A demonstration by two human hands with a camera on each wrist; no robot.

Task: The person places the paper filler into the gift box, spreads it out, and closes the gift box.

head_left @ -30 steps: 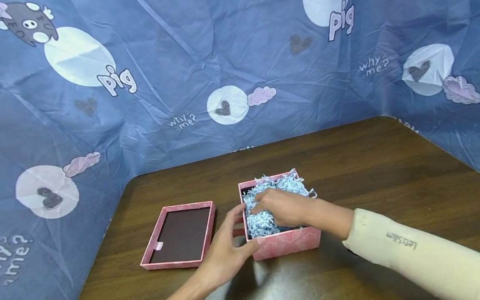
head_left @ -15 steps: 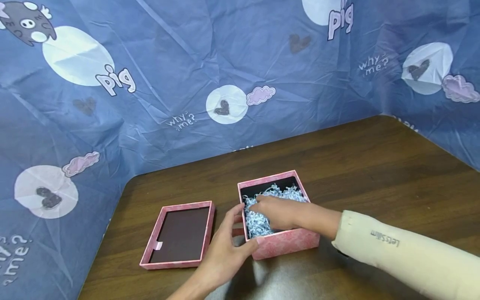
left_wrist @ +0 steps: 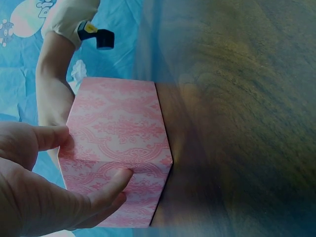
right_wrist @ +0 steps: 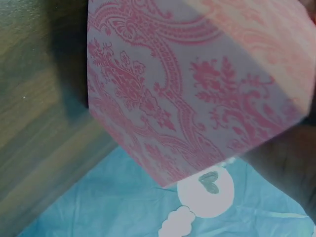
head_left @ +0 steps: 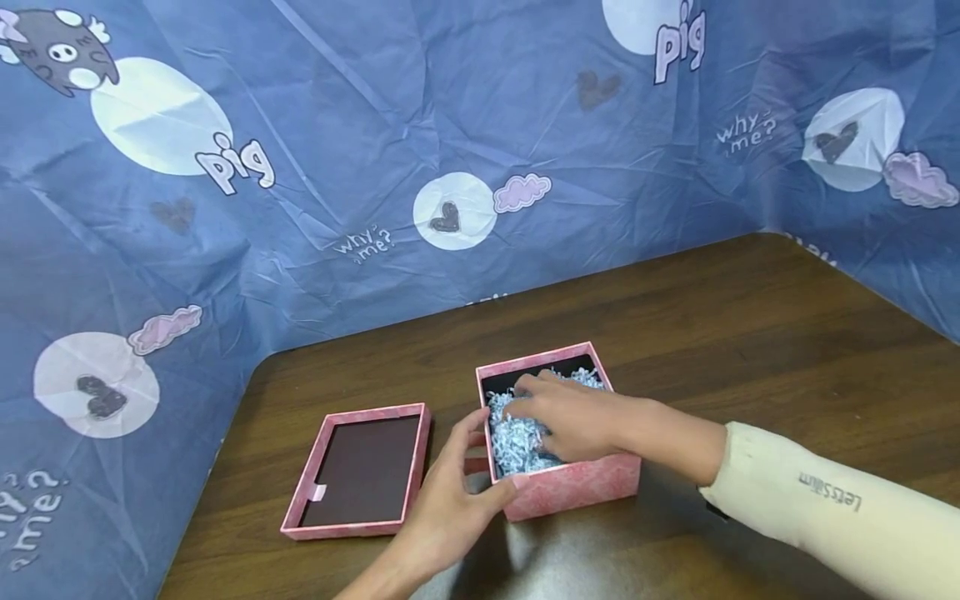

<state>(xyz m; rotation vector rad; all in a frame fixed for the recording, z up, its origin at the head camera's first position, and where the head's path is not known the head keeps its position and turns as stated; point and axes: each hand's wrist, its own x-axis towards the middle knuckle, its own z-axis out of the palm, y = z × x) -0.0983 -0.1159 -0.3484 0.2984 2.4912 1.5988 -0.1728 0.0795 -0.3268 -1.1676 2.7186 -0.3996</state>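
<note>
A pink patterned box [head_left: 573, 486] stands uncovered on the table, with light-blue shredded paper [head_left: 517, 442] inside it. My left hand [head_left: 450, 492] grips the near left corner of the box. Its thumb lies at the front rim, and its other fingers rest along the left side, as the left wrist view shows on the patterned wall [left_wrist: 118, 128]. My right hand [head_left: 573, 417] is inside the box, its spread fingers touching the shredded paper, some fingertips hidden in it. In the right wrist view the box wall [right_wrist: 197, 89] fills much of the frame.
Left of the box lies its pink-edged lid [head_left: 367, 467], dark inside face up with a small pale tab. The brown wooden table [head_left: 750, 350] extends to the right and back. A blue printed cloth [head_left: 337, 125] hangs behind it.
The shredded paper, heaped above the rim at first, has sunk lower, baring the dark back inner wall. My right hand went down, then shifted slightly back up and right. My left hand stayed put.
</note>
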